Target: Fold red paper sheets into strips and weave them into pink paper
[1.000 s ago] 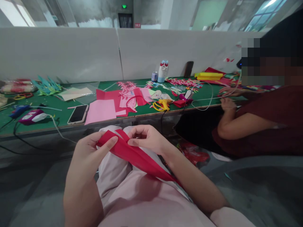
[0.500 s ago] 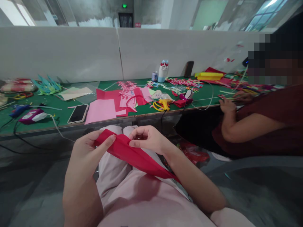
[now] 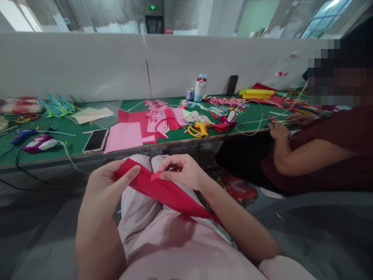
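Observation:
Above my lap, a long folded piece of red paper (image 3: pixel 171 196) slants down to the right. My left hand (image 3: pixel 112 181) pinches its upper left end, thumb on top and fingers behind. My right hand (image 3: pixel 182 171) is closed in a pinch on a small, lighter red paper flap (image 3: pixel 155 175) at the upper edge. Whether that flap is a folded part of the sheet or a separate piece, I cannot tell. The lower right end of the red paper lies by my right forearm.
On the green table (image 3: pixel 177 142) are a phone (image 3: pixel 95 140), pink paper (image 3: pixel 124 136), a yellow glue gun (image 3: pixel 200 129), a blue glue gun (image 3: pixel 25 136) and a white bottle (image 3: pixel 200 88). Cords hang over the edge. A co-worker's hand (image 3: pixel 279 130) handles strips at the right.
My right hand has pulled or turned up a small lighter flap at the paper's upper edge. My left hand has shifted slightly left.

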The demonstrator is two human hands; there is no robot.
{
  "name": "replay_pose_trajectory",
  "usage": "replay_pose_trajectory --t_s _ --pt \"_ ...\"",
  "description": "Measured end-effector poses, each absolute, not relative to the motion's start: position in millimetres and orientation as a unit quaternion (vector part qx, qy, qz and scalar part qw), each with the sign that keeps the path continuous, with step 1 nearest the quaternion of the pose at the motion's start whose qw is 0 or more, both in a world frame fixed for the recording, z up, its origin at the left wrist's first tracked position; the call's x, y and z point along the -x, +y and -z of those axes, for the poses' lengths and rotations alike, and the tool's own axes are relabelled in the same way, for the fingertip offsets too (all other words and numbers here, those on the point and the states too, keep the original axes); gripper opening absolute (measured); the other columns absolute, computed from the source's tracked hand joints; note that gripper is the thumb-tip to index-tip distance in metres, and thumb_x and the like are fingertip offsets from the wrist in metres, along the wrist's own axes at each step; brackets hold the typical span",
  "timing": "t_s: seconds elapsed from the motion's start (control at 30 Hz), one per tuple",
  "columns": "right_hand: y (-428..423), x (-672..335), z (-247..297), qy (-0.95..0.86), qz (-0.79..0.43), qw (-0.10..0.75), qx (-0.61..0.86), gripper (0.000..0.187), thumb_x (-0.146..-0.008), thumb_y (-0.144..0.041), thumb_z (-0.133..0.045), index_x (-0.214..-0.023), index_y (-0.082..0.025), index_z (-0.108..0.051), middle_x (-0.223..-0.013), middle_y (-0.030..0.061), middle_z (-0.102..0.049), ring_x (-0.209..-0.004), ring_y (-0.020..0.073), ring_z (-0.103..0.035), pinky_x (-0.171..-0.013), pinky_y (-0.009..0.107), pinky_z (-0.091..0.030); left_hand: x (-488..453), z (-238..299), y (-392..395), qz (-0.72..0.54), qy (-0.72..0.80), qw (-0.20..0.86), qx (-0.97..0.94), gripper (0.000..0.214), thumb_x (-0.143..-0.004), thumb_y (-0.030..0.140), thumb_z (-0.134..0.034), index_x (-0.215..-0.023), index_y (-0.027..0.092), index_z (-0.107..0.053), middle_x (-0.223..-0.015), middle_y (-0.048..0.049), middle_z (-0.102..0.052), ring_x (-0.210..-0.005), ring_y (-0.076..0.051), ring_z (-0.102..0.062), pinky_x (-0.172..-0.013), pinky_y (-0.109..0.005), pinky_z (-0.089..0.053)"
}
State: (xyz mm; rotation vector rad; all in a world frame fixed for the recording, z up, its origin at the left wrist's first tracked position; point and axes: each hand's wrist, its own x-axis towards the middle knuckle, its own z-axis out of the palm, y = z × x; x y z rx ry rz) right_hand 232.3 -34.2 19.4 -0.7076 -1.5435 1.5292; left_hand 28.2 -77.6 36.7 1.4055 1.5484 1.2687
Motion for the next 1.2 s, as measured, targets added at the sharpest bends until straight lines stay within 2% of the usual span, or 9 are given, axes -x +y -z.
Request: replay_pose_trajectory --t_s 0.27,0.6,0.8,1.0,1.1,1.2 --pt "-31.8 -235.6 -15.2 -0.603 -0.648 0.364 0.289 0.038 -0.059 -0.041 -0.083 -0.080 -0.012 -0.070 -0.073 0.0016 -0.066 -0.066 0.0107 -0.059 -0.065 0.024 -0.048 -27.1 -35.4 -75.9 -0.496 0.602 0.345 -0.522 0.029 -0.068 0.043 -0.076 -0.084 0.019 -0.074 -0.073 -0.0025 -0.071 -0.068 -0.018 -0.061 -0.059 -0.025 -0.048" --pt "-32.9 -235.4 -12.7 -0.616 -0.619 0.393 0.287 0.025 -0.066 -0.035 -0.079 -0.076 -0.014 -0.069 -0.072 0.0005 -0.064 -0.065 0.0096 -0.057 -0.063 0.022 -0.045 -31.7 -41.6 -76.5 -0.495 0.601 0.351 -0.521 0.029 -0.066 0.044 -0.076 -0.077 0.017 -0.073 -0.069 -0.0016 -0.069 -0.064 -0.015 -0.057 -0.057 -0.022 -0.045" --pt "-32.9 -236.5 -12.3 -0.626 -0.600 0.409 0.286 0.026 -0.065 -0.037 -0.079 -0.072 -0.014 -0.069 -0.073 0.0015 -0.064 -0.066 0.0113 -0.057 -0.065 0.024 -0.046 -31.2 -40.7 -75.4 -0.498 0.598 0.351 -0.521 0.028 -0.068 0.044 -0.076 -0.075 0.018 -0.073 -0.066 -0.0013 -0.067 -0.064 -0.015 -0.056 -0.056 -0.023 -0.044" --pt "-33.3 -240.4 -14.3 -0.630 -0.624 0.347 0.307 0.031 -0.062 -0.036 -0.082 -0.078 -0.013 -0.068 -0.076 0.0006 -0.063 -0.069 0.0112 -0.057 -0.066 0.024 -0.046 -29.4 -37.4 -72.8 -0.508 0.596 0.344 -0.518 0.031 -0.067 0.044 -0.076 -0.081 0.016 -0.072 -0.071 -0.0022 -0.069 -0.065 -0.016 -0.058 -0.057 -0.024 -0.046" --pt "-32.3 -239.5 -12.5 -0.620 -0.617 0.357 0.328 0.029 -0.066 -0.037 -0.079 -0.075 -0.013 -0.066 -0.075 -0.0004 -0.062 -0.069 0.0101 -0.056 -0.066 0.023 -0.044 -29.8 -33.5 -69.2 -0.525 0.612 0.254 -0.535 0.035 -0.070 0.044 -0.074 -0.093 0.017 -0.071 -0.081 -0.0037 -0.070 -0.069 -0.018 -0.062 -0.061 -0.029 -0.049" --pt "-30.6 -236.6 -10.2 -0.580 -0.631 0.392 0.334 0.029 -0.067 -0.038 -0.078 -0.074 -0.014 -0.063 -0.074 -0.0016 -0.061 -0.067 0.0087 -0.054 -0.068 0.023 -0.043 -33.2 -31.7 -66.9 -0.548 0.609 0.026 -0.573 0.042 -0.075 0.039 -0.070 -0.112 0.020 -0.065 -0.109 -0.0086 -0.067 -0.101 -0.026 -0.061 -0.088 -0.039 -0.048"
